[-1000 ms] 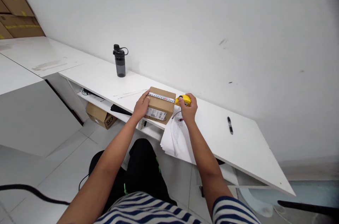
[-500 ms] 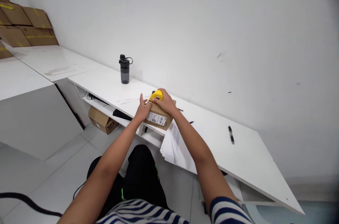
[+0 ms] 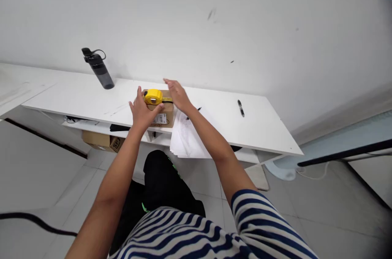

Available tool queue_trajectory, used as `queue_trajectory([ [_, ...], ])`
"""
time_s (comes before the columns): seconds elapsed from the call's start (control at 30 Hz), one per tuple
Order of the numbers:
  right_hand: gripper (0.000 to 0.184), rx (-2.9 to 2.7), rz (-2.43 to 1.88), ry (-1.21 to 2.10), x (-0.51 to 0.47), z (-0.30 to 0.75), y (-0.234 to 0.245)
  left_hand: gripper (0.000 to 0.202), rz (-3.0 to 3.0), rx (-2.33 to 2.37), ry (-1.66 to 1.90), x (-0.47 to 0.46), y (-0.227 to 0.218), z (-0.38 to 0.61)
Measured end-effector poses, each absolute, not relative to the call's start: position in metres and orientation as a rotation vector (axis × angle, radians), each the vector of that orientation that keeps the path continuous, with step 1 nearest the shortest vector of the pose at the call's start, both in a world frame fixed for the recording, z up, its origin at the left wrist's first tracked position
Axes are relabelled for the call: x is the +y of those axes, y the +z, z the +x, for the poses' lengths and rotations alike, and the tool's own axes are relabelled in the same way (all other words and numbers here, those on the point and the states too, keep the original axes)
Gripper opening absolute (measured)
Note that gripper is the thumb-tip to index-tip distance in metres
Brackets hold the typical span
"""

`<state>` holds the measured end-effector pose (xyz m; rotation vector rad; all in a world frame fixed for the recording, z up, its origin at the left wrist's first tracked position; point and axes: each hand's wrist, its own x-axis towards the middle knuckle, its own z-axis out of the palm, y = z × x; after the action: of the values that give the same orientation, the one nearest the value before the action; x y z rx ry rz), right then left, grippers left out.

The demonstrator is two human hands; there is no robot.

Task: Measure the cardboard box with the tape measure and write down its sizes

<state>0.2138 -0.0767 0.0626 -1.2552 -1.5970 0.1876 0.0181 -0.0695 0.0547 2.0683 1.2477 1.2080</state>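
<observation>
A yellow tape measure (image 3: 153,97) lies on top of a small cardboard box (image 3: 169,119) with a white label. My left hand (image 3: 143,112) grips the tape measure's case, its thumb along the near side and fingers at the left. A short length of yellow blade (image 3: 167,99) sticks out to the right across the box top. At that blade's end is my right hand (image 3: 179,94), one finger stretched up and left; the thumb and the grip itself are mostly hidden.
The box rests on a narrow white shelf-desk (image 3: 251,128) along the wall. A dark bottle (image 3: 102,72) stands left, a pen (image 3: 241,108) lies right. Paper sheets (image 3: 188,138) overhang the front edge. An open carton (image 3: 99,139) sits below at left.
My right hand has left the tape measure's case and moved to its right side, where some blade now shows. My left hand has taken the case. The view has swung right.
</observation>
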Motion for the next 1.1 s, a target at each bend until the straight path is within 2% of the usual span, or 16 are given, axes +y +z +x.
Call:
queue_trajectory([
  [0.07,0.066,-1.547,-1.375,0.097,-0.084,0.253,0.056,0.114,2.154,1.351,1.166,-0.065,0.062,0.025],
  [0.17,0.048,-1.782,-1.925,0.048,-0.099,0.311,0.035,0.112,2.174,1.399,1.122,-0.062,0.070,0.034],
  [0.27,0.046,-2.023,-2.228,0.073,-0.109,0.347,0.006,0.105,2.104,1.430,1.138,-0.060,0.072,0.043],
  [0.53,0.034,-2.090,-2.042,0.175,-0.111,0.353,-0.039,0.105,2.042,1.605,1.095,-0.046,0.071,0.058],
  [0.63,0.038,-1.896,-1.955,0.247,-0.119,0.342,-0.049,0.096,2.070,1.664,1.104,-0.042,0.070,0.065],
  [0.8,0.045,-1.206,-1.397,0.853,-0.147,0.309,-0.062,0.089,2.084,1.713,1.182,-0.034,0.063,0.075],
  [0.97,0.047,-1.188,-1.389,0.851,-0.166,0.298,-0.061,0.079,2.108,1.672,1.233,-0.017,0.056,0.075],
  [1.1,0.053,-1.263,-1.431,0.938,-0.167,0.297,-0.052,0.079,2.100,1.661,1.269,-0.007,0.055,0.076],
])
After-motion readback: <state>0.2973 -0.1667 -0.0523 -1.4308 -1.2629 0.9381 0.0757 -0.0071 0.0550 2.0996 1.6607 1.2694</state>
